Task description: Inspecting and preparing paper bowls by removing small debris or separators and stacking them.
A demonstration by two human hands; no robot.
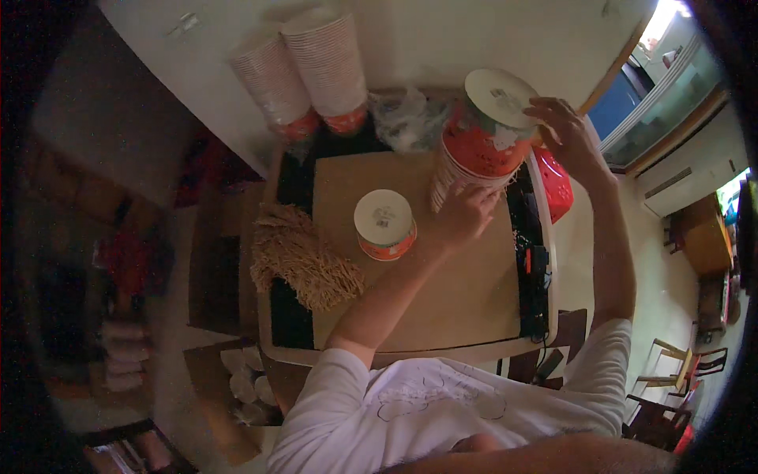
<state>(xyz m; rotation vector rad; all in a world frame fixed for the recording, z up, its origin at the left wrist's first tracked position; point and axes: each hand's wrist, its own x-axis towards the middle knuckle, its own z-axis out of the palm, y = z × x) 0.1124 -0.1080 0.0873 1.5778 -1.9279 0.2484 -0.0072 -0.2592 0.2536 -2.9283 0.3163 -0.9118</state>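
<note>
A tall stack of upturned red-and-white paper bowls (482, 146) stands at the far right of a cardboard-covered table (442, 300). My left hand (467, 213) presses against the lower rims of that stack. My right hand (570, 134) rests on the stack's upper right side, fingers spread by the top bowl's white base. A single upturned bowl (384, 225) of the same kind sits alone on the cardboard, left of my left hand.
A heap of dry tan noodles (304, 257) lies at the table's left edge. Two tall bowl stacks (304, 71) lean on the wall behind, beside clear plastic bags (409, 118). A red basket (555, 186) sits right of the table. Wooden chairs (679, 371) stand lower right.
</note>
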